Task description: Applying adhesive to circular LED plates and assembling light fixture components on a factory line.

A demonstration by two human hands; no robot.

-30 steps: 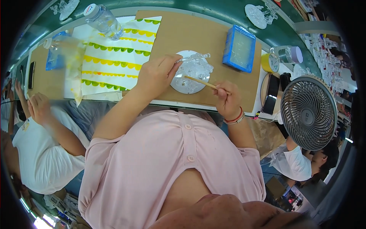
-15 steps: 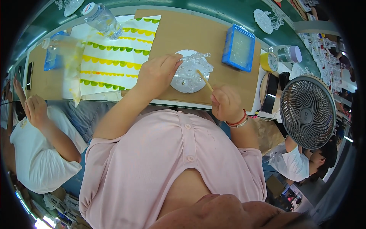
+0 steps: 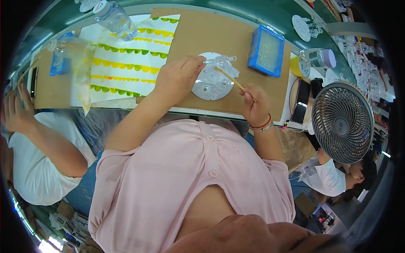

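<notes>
My left hand is closed on one end of a clear plastic piece, which sticks out to the right over a round white plate. More clear pieces lie on that plate, their shapes hard to separate. In my right hand, pinched between the fingers, is a thin wooden stick. Its far tip points up and left, just below the held piece; I cannot tell whether they touch.
A blue tray lies right of the plate, a sheet with yellow and green scallops to the left. Around them are a clear jar, a yellow round tub, a phone and a fan. Co-workers sit on both sides.
My right hand has moved slightly up, bringing the stick's tip closer to the clear piece. The left hand keeps its grip. A co-worker's hand at the left has shifted outward.
</notes>
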